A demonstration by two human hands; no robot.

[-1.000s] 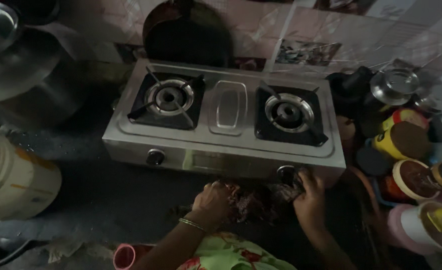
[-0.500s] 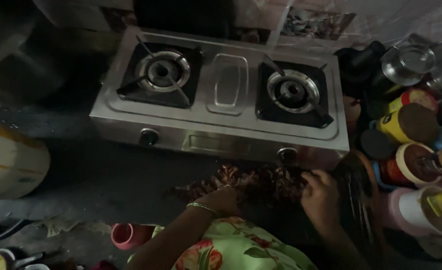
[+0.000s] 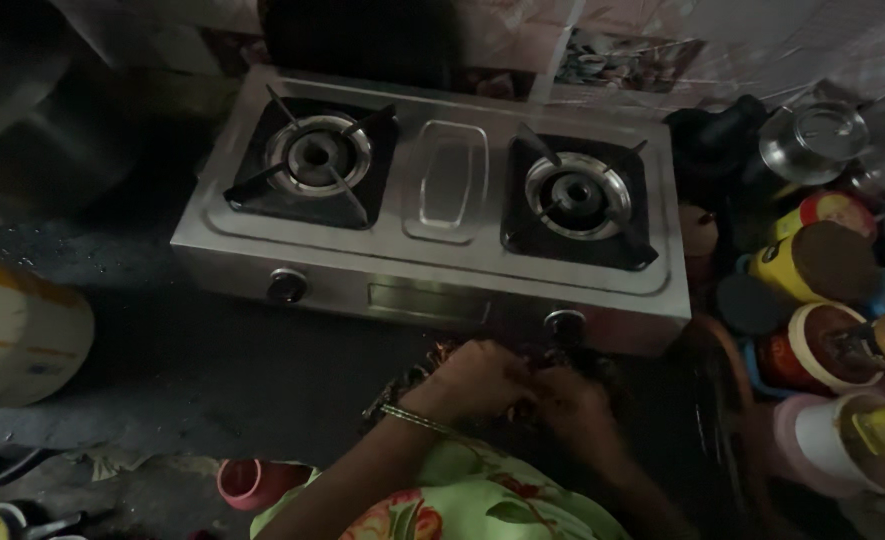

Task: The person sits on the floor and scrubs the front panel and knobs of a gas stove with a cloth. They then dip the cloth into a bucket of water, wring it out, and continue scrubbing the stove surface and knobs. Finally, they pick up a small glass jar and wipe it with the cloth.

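A steel two-burner gas stove [image 3: 449, 262] stands on a dark counter, both burners bare. My left hand [image 3: 474, 378], a thin bangle at its wrist, and my right hand [image 3: 574, 408] are pressed together just in front of the stove, below its right knob [image 3: 565, 325]. Both hands have their fingers curled around a dark patterned cloth [image 3: 409, 380], which is dim and mostly hidden by the hands. My floral green sleeve fills the bottom middle.
Several jars and tins [image 3: 820, 262] and a steel lid [image 3: 812, 140] crowd the right side. A white bucket [image 3: 17, 335] sits at the left, a pink cup [image 3: 252, 482] below, and a dark pan [image 3: 362, 40] behind the stove.
My hands were apart around the dark cloth a second ago; now they have come together in front of the right knob. The view has shifted closer to the stove.
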